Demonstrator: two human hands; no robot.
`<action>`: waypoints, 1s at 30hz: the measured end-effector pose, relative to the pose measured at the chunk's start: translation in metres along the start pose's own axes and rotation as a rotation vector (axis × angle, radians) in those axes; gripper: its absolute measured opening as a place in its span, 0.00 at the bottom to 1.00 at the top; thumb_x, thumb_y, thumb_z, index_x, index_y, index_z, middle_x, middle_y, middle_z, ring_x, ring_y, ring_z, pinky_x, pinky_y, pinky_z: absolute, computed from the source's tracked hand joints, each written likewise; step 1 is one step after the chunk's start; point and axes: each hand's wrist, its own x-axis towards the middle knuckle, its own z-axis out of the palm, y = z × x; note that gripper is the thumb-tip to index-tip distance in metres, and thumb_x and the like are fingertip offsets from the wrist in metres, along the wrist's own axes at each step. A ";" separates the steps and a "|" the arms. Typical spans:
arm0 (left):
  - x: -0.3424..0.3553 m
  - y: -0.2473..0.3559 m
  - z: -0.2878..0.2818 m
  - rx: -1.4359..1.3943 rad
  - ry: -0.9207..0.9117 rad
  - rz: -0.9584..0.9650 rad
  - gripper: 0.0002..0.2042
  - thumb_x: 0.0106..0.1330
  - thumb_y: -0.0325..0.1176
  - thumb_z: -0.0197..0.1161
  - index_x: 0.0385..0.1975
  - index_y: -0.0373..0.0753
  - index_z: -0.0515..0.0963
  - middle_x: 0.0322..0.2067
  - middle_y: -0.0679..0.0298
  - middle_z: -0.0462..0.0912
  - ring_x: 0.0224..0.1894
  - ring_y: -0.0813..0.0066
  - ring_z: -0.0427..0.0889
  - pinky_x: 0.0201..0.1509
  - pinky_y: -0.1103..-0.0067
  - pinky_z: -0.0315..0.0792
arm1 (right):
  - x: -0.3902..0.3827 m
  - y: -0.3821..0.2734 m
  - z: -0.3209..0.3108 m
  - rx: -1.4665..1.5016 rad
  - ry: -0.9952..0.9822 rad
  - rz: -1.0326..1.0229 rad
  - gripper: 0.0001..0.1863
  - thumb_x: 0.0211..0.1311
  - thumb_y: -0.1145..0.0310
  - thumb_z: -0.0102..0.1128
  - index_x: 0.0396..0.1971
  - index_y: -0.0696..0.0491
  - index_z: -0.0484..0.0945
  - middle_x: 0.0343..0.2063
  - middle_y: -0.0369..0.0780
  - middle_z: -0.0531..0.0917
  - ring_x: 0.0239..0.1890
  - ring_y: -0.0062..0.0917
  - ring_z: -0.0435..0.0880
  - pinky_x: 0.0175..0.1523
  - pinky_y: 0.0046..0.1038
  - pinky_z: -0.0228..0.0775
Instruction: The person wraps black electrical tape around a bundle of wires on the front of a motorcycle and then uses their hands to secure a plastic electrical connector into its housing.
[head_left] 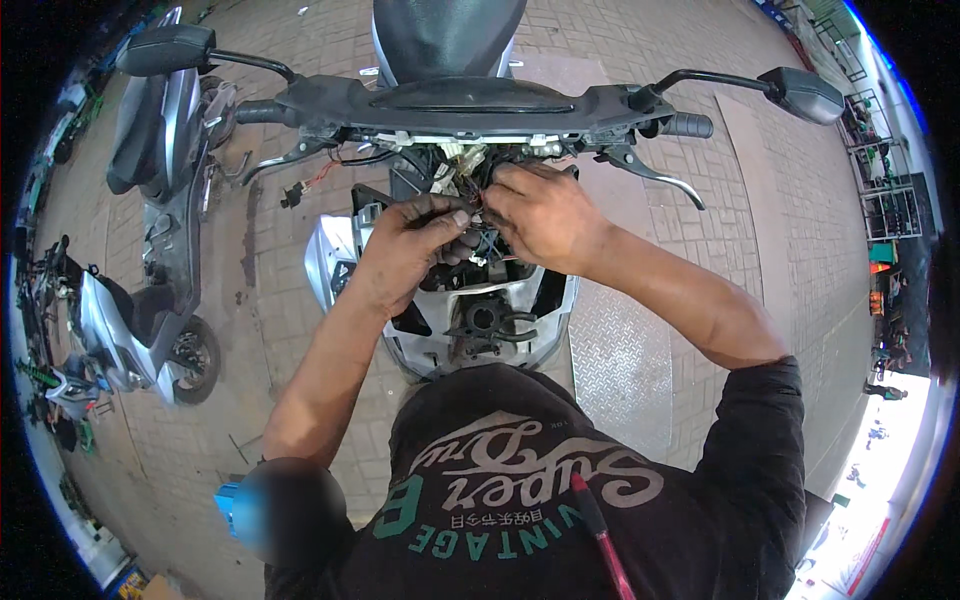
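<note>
A scooter with its front cover off stands before me, its handlebar running across the top of the view. Below the bar, a bundle of dark wires with pale connectors hangs in the opened front. My left hand pinches wires at the near side of this bundle, thumb against fingers. Close beside it, my right hand is closed on wires too, fingers curled inward. The exact piece between the fingertips is hidden. A loose dark connector dangles on reddish wires to the left.
Brake levers and mirrors stick out on both sides. A silver body panel flanks the opening. Another scooter is parked at left on the brick paving. To the right lies a ridged metal plate. Racks line the right edge.
</note>
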 end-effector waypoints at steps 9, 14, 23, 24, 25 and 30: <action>-0.005 -0.006 -0.006 0.298 0.041 0.165 0.09 0.61 0.27 0.60 0.39 0.30 0.75 0.29 0.64 0.80 0.30 0.81 0.76 0.36 0.84 0.69 | 0.006 -0.014 -0.014 0.013 -0.119 0.155 0.12 0.53 0.69 0.59 0.36 0.57 0.75 0.40 0.44 0.76 0.44 0.40 0.77 0.52 0.39 0.69; -0.007 -0.010 -0.008 0.493 0.075 0.275 0.09 0.59 0.26 0.61 0.37 0.29 0.77 0.29 0.60 0.82 0.31 0.77 0.78 0.37 0.81 0.71 | 0.012 -0.019 -0.016 -0.029 -0.309 0.153 0.10 0.52 0.70 0.58 0.34 0.56 0.77 0.37 0.42 0.78 0.45 0.38 0.77 0.58 0.40 0.64; -0.017 -0.009 0.000 0.827 0.092 0.480 0.10 0.55 0.27 0.63 0.37 0.35 0.79 0.33 0.52 0.82 0.35 0.57 0.82 0.41 0.74 0.73 | 0.011 -0.021 -0.013 0.051 -0.307 0.172 0.11 0.49 0.70 0.56 0.35 0.52 0.78 0.37 0.41 0.78 0.45 0.34 0.78 0.63 0.43 0.57; -0.018 -0.010 0.000 0.845 0.086 0.475 0.09 0.56 0.27 0.62 0.37 0.34 0.79 0.32 0.52 0.82 0.34 0.59 0.82 0.40 0.75 0.73 | 0.007 -0.021 -0.009 0.010 -0.286 0.151 0.11 0.49 0.70 0.56 0.35 0.52 0.78 0.37 0.40 0.78 0.45 0.33 0.78 0.64 0.45 0.55; -0.018 -0.010 -0.001 0.864 0.079 0.470 0.09 0.56 0.27 0.62 0.37 0.34 0.79 0.31 0.52 0.82 0.34 0.60 0.82 0.40 0.75 0.73 | 0.003 -0.022 -0.006 -0.062 -0.288 0.103 0.11 0.49 0.70 0.56 0.35 0.51 0.78 0.36 0.39 0.79 0.45 0.32 0.78 0.64 0.47 0.54; -0.026 -0.030 0.003 0.619 0.071 0.262 0.08 0.59 0.27 0.62 0.36 0.32 0.77 0.29 0.55 0.82 0.31 0.72 0.81 0.36 0.79 0.73 | -0.027 -0.024 0.010 -0.278 -0.116 -0.030 0.08 0.47 0.68 0.59 0.31 0.49 0.78 0.34 0.34 0.78 0.47 0.26 0.77 0.63 0.51 0.50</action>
